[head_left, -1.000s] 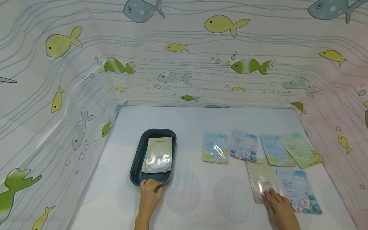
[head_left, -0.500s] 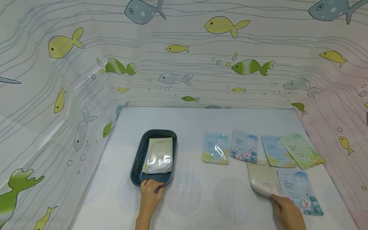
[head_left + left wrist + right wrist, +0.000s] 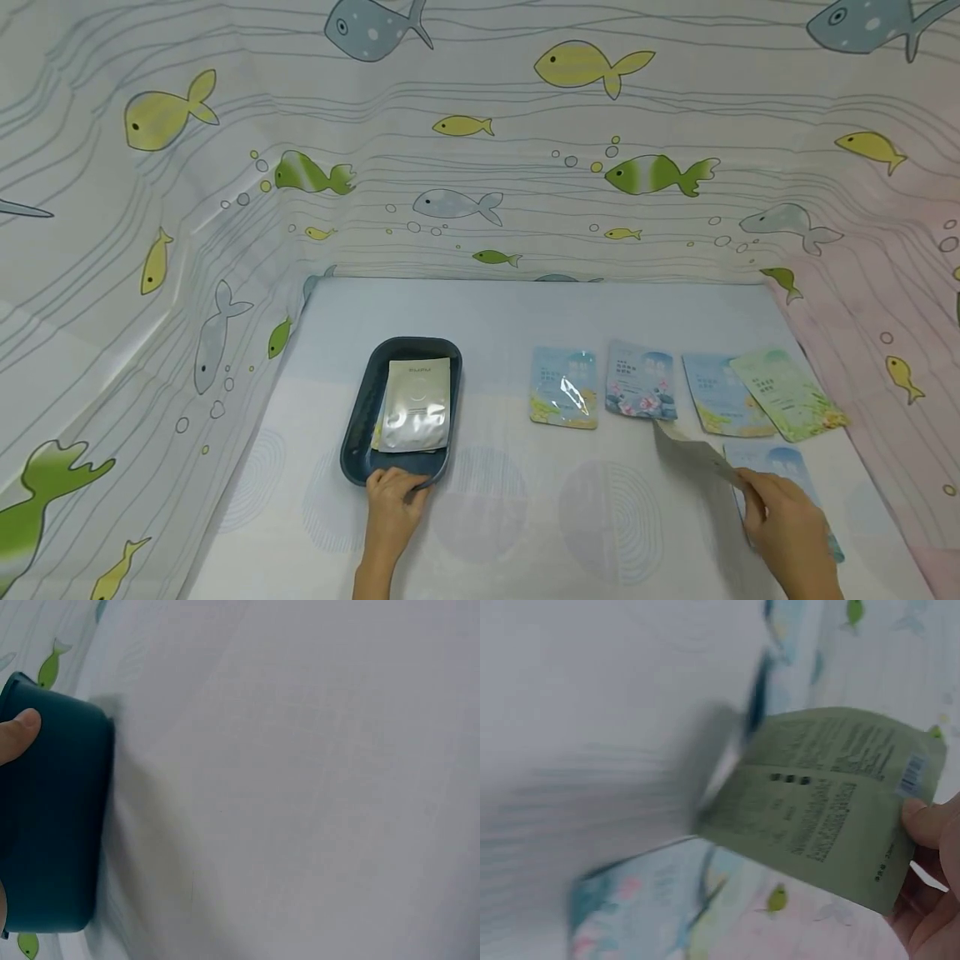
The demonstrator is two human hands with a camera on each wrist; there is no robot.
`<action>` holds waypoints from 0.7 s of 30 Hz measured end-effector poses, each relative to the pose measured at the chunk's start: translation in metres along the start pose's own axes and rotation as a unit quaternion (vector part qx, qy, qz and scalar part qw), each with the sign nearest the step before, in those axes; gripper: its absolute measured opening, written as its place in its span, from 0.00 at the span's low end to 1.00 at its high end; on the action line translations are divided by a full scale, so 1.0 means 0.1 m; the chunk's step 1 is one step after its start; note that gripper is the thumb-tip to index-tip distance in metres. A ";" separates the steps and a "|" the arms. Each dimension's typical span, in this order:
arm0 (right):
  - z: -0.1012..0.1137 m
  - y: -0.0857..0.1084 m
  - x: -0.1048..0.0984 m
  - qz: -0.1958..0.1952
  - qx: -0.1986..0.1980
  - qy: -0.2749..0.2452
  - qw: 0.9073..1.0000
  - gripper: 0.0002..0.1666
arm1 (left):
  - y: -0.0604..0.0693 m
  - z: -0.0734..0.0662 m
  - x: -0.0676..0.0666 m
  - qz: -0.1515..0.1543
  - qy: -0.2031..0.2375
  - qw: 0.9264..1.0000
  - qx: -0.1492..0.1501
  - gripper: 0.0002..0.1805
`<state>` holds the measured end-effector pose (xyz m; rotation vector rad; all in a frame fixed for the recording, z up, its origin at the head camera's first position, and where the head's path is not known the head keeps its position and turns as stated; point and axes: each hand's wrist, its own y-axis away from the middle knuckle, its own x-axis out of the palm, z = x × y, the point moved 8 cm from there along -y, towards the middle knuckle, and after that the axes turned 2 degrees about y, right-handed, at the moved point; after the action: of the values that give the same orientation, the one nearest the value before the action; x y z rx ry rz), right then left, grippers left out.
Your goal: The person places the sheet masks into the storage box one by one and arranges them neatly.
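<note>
A dark teal tray point(image 3: 361, 414) stands on the left of the table, with a gold sachet point(image 3: 415, 407) on top of others inside. My left hand point(image 3: 392, 507) holds the tray's near rim, the thumb point(image 3: 20, 735) against its outer wall in the left wrist view. On the right, my right hand point(image 3: 789, 523) pinches the near edge of another gold sachet point(image 3: 693, 458), tilted up off the table. Its printed back point(image 3: 817, 799) faces the right wrist camera. The far corner of this sachet is at the edge of a blue sachet with pink flowers point(image 3: 641, 382).
A blue and yellow sachet point(image 3: 563, 387) lies at mid-table. Farther right, a green sachet point(image 3: 786, 393) overlaps another blue one point(image 3: 720, 396). One more blue sachet point(image 3: 772, 457) lies partly behind my right hand. A fish-patterned curtain point(image 3: 525, 192) surrounds the table.
My right hand has gone from touching the flat gold sachet to pinching its near edge, then raised it and moved right. The flowered sachet beyond shifted slightly. My left hand has stayed on the tray.
</note>
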<state>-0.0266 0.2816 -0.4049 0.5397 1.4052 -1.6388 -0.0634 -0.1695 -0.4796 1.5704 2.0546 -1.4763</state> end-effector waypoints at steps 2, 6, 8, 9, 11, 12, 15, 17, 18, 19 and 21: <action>0.03 -0.10 -0.07 -0.004 0.005 0.003 1.000 0.11 | 0.00 0.01 0.01 0.005 0.001 1.000 -0.006 0.16; 0.07 -0.27 -0.17 -0.009 0.014 -0.006 1.000 0.13 | 0.01 0.02 0.02 0.015 0.001 1.000 -0.022 0.15; 0.11 -0.34 -0.19 -0.017 0.001 -0.021 1.000 0.14 | 0.02 0.02 0.02 0.018 0.000 0.999 -0.026 0.15; 0.13 -0.38 -0.19 -0.020 -0.004 -0.029 0.999 0.15 | 0.02 0.02 0.02 0.018 0.001 0.999 -0.027 0.15; 0.18 -0.43 -0.17 -0.027 -0.014 -0.046 0.998 0.16 | 0.01 0.02 0.01 0.016 0.001 1.000 -0.025 0.15; 0.22 -0.46 -0.15 -0.029 -0.019 -0.053 0.998 0.16 | 0.01 0.02 0.01 0.014 0.001 1.000 -0.024 0.15; 0.32 -0.55 -0.07 -0.028 -0.024 -0.069 0.997 0.15 | 0.01 0.02 0.00 0.010 0.002 1.000 -0.020 0.16; 0.40 -0.62 -0.02 -0.031 -0.031 -0.082 0.996 0.14 | 0.01 0.01 0.00 0.008 0.001 1.000 -0.017 0.15; 0.44 -0.65 0.00 -0.035 -0.040 -0.090 0.995 0.13 | 0.01 0.01 0.00 0.008 0.002 1.000 -0.015 0.15; 0.48 -0.67 0.02 -0.038 -0.048 -0.098 0.993 0.13 | 0.01 0.01 0.00 0.007 0.003 1.000 -0.013 0.15; 0.58 -0.73 0.07 -0.045 -0.070 -0.111 0.990 0.11 | 0.00 0.00 0.00 0.006 0.003 1.000 -0.011 0.15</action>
<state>-0.0791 0.2223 -0.3547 0.2077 1.3824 -1.6022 -0.0634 -0.1696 -0.4801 1.5777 2.0532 -1.4430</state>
